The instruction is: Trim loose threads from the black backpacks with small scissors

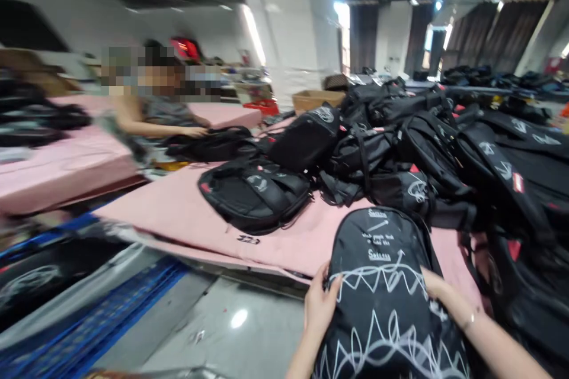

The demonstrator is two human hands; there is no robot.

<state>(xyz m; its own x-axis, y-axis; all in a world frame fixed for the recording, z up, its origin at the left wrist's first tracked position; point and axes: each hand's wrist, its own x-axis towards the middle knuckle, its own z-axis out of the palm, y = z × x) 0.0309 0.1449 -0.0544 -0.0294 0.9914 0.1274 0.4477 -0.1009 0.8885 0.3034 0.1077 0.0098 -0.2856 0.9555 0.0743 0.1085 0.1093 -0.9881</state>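
Note:
A black backpack (373, 293) with white line drawings and lettering on its front is upright before me at the table's near edge. On its left side my left hand (320, 296) is closed, with the thumb lying on the front panel. My right hand (433, 285) grips the opposite side, its fingers partly hidden behind the bag. The backpack's lower end runs out of the frame. Just beyond it, another black backpack (258, 192) lies flat on the pink tabletop (178, 213).
A heap of black backpacks (395, 130) covers the table's right and far parts. Behind it stands a cardboard box (317, 99). Across the table at left, a person (155, 100) handles a black bag (213, 143). A blue-edged crate (128, 320) stands on the floor at lower left.

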